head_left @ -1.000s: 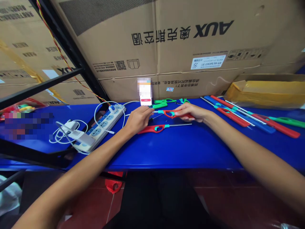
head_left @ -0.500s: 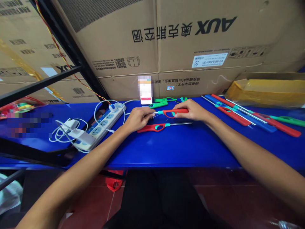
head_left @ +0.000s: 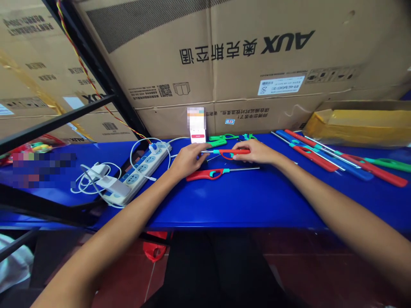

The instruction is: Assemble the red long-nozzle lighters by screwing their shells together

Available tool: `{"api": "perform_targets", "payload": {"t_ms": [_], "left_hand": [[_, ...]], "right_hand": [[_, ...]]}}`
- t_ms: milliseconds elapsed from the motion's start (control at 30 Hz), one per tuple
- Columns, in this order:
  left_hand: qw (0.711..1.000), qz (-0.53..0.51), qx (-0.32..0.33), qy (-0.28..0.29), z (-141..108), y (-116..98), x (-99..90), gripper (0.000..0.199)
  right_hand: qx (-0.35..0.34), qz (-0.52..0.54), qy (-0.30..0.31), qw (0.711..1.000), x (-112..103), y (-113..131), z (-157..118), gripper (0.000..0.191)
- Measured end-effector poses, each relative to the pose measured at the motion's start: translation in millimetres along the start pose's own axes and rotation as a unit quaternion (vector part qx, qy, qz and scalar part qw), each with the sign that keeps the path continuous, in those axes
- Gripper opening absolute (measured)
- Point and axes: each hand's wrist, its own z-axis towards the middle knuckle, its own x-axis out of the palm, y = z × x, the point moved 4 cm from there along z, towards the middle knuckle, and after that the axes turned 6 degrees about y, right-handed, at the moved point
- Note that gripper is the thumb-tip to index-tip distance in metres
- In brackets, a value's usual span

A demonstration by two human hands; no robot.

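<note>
AUX cartons [head_left: 224, 64] behind; right hand [head_left: 252, 153] grips red lighter [head_left: 225, 153]; left hand [head_left: 189, 160] beside.

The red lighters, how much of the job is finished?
Some look done: long lighters lie in a row at the right of the blue table. In hand is a red lighter, gripped by the right hand, with the left hand by its metal tube. Seemingly left: another red lighter and green pieces near the phone.
</note>
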Motion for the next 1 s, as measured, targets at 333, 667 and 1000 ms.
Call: {"api": "perform_targets", "payload": {"t_ms": [333,667,1000], "left_hand": [[1.0,0.006,-0.006,0.019,0,10,1.7,0.016],[1.0,-0.016,-0.018,0.018,2,14,8.9,0.008],[1.0,0.003,-0.029,0.003,0,18,5.6,0.016]], "right_hand": [[-0.055,-0.137,-0.084,0.985,1,-2,4,0.027],[-0.057,-0.136,-0.074,0.986,6,-6,9,0.025],[-0.063,-0.099,-0.09,0.989,6,2,7,0.02]]}}
